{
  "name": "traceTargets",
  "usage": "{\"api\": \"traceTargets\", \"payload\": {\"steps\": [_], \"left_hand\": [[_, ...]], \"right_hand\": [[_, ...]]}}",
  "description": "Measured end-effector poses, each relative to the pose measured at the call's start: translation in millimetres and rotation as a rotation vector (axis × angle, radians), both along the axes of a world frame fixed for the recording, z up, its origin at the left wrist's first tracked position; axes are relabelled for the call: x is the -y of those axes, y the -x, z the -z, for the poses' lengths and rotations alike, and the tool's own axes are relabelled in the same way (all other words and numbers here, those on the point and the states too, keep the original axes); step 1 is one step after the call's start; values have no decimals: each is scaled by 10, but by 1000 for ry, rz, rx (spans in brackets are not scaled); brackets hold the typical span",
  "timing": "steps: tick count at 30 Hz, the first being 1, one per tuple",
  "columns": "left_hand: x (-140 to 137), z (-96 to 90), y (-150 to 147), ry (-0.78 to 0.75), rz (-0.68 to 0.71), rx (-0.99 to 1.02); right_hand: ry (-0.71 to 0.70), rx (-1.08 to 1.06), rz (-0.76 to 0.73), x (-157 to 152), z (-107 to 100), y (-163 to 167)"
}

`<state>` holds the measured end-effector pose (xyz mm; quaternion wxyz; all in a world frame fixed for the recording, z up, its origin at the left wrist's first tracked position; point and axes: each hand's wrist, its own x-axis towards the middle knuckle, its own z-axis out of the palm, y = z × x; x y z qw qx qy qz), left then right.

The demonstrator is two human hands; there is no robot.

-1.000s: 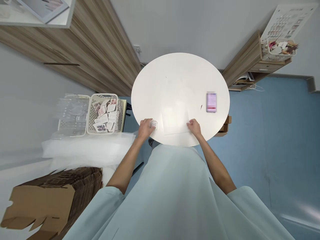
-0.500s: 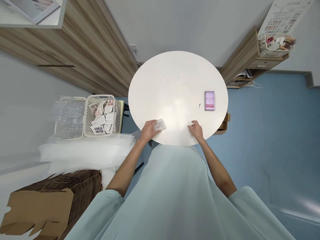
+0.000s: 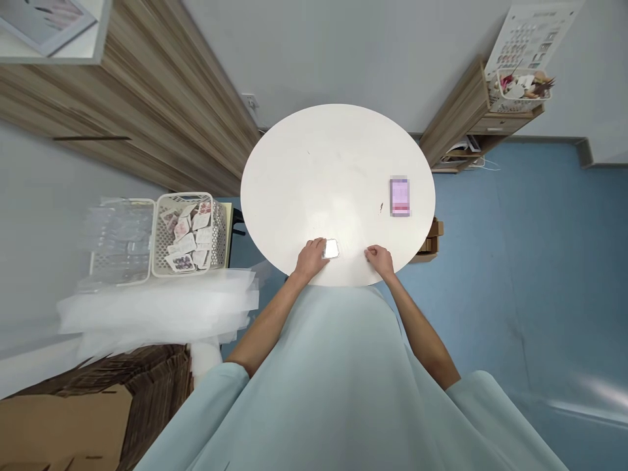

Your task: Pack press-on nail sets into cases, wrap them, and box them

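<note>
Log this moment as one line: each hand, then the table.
left hand: gripping small clear-rimmed case | right hand: curled, hold unclear | white oval table: purple rectangular item, pixelated, right side

No wording, brand or number can be read with certainty. The poster [image 3: 520,36] against the far wall at the right carries a dark heading line across its top, with rows of small pictures and fine print below, all too small to make out. At the left, the white cards [image 3: 185,244] heaped in the white basket [image 3: 219,239] bear pictures and faint lines of print, likewise illegible. On the table's [image 3: 333,140] right side, the pink-and-purple face of a flat rectangular object [image 3: 400,196] is blurred into blocks.
</note>
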<state>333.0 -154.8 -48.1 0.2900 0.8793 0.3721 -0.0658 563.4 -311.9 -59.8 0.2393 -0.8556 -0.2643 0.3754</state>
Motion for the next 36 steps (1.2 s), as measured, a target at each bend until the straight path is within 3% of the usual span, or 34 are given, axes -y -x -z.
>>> {"api": "traceTargets", "payload": {"steps": [9, 15, 19, 27, 36], "left_hand": [[44, 51, 85, -6, 3, 37], [51, 69, 90, 2, -19, 92], [72, 42, 155, 51, -79, 136], [122, -40, 217, 255, -524, 216], [133, 41, 117, 276, -648, 163]], "right_hand": [[-64, 34, -63, -30, -277, 131], [-226, 181, -344, -206, -578, 375], [-264, 269, -575, -366, -671, 570], [-153, 300, -881, -614, -583, 886], [-67, 321, -953, -681, -426, 1091]]}}
